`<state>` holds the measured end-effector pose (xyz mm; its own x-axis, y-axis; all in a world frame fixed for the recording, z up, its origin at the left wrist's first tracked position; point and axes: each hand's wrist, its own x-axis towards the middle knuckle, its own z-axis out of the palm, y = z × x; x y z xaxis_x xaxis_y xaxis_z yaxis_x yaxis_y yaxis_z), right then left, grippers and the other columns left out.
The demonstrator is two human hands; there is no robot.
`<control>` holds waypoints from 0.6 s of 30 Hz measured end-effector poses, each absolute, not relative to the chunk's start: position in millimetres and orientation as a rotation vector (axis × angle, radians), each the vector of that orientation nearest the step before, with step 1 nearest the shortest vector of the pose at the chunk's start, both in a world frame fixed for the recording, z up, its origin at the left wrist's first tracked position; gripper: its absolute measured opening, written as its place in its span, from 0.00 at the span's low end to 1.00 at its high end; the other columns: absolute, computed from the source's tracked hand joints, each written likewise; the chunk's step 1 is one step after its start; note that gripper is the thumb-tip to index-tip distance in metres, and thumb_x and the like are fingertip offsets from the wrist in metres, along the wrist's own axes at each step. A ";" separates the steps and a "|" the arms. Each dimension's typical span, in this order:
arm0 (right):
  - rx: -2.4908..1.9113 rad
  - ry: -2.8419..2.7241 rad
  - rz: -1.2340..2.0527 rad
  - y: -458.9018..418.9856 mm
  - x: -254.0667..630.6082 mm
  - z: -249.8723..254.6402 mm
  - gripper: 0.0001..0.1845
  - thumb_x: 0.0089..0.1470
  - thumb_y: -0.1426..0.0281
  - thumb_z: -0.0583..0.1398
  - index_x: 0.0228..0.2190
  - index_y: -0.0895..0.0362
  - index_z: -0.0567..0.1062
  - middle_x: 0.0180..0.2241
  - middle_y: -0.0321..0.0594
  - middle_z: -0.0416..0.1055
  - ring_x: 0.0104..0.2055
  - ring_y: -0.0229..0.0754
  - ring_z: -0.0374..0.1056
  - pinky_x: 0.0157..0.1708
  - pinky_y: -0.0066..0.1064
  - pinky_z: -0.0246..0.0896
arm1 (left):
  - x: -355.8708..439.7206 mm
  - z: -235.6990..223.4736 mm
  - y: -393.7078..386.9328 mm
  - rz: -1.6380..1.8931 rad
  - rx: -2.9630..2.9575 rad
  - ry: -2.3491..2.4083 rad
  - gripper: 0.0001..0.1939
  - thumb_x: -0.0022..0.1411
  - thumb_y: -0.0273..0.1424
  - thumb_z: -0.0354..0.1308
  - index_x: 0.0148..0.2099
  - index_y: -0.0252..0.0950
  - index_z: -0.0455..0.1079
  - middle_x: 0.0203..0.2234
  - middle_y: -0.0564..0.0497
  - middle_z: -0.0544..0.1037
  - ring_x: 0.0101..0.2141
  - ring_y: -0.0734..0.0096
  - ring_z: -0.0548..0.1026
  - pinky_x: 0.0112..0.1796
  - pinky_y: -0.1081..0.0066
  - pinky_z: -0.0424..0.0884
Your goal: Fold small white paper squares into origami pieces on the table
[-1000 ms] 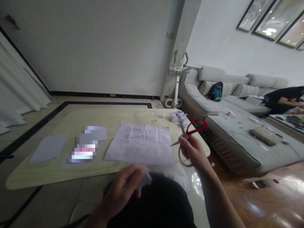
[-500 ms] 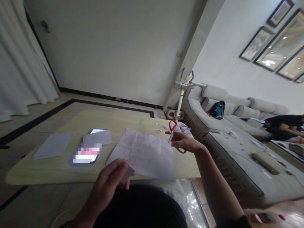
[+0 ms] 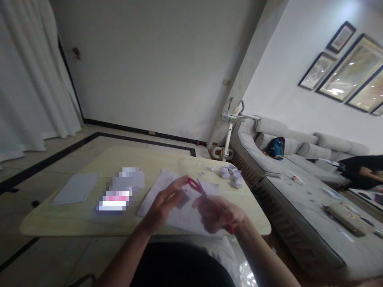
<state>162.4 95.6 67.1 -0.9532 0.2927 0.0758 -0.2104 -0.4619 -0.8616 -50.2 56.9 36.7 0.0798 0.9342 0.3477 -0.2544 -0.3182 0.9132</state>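
Observation:
My right hand is closed around a pair of scissors with red handles, somewhat blurred. One red loop points up and left, close to the fingertips of my left hand; whether they touch I cannot tell. In my left hand a small folded piece of paper is pinched between thumb and fingers. Both hands are above a large creased sheet of paper that lies on the pale wooden table.
On the table's left lie a stack of white paper and a blurred-out phone. Small folded papers and scraps sit at its back right corner. A grey sofa stands to the right, with another person at the far edge.
My right hand has come left and down with the scissors. My left hand has moved up and right with the small paper, so the two hands are now close together.

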 end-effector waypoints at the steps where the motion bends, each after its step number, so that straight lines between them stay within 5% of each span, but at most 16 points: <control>1: -0.094 -1.435 2.475 94.3 162.9 65.7 0.29 0.39 0.72 0.67 0.47 0.62 0.73 0.23 0.27 0.57 0.19 0.28 0.54 0.18 0.22 0.50 | -52.7 38.1 55.9 1.425 1.371 0.794 0.16 0.66 0.38 0.55 0.50 0.38 0.75 0.59 0.43 0.70 0.53 0.55 0.71 0.52 0.61 0.66; 8: -0.301 -1.720 2.410 98.7 177.8 65.4 0.30 0.42 0.67 0.68 0.47 0.65 0.72 0.23 0.33 0.68 0.16 0.29 0.56 0.14 0.21 0.49 | -61.3 41.0 49.2 1.298 1.556 0.868 0.14 0.66 0.37 0.54 0.43 0.35 0.79 0.37 0.46 0.79 0.29 0.71 0.71 0.29 0.73 0.65; 13: -0.878 -1.581 1.770 98.4 178.2 51.2 0.16 0.52 0.59 0.64 0.29 0.61 0.72 0.22 0.37 0.69 0.22 0.33 0.61 0.20 0.23 0.51 | -54.5 22.9 46.9 1.453 1.297 1.122 0.14 0.63 0.39 0.57 0.35 0.34 0.76 0.27 0.51 0.76 0.29 0.69 0.70 0.31 0.73 0.65; 18: -1.012 -1.383 1.480 82.0 153.9 35.9 0.17 0.55 0.56 0.61 0.36 0.58 0.75 0.34 0.42 0.73 0.34 0.40 0.68 0.29 0.28 0.59 | -31.2 10.2 41.7 1.424 1.110 1.135 0.19 0.60 0.43 0.59 0.27 0.33 0.71 0.19 0.53 0.72 0.24 0.70 0.69 0.27 0.74 0.64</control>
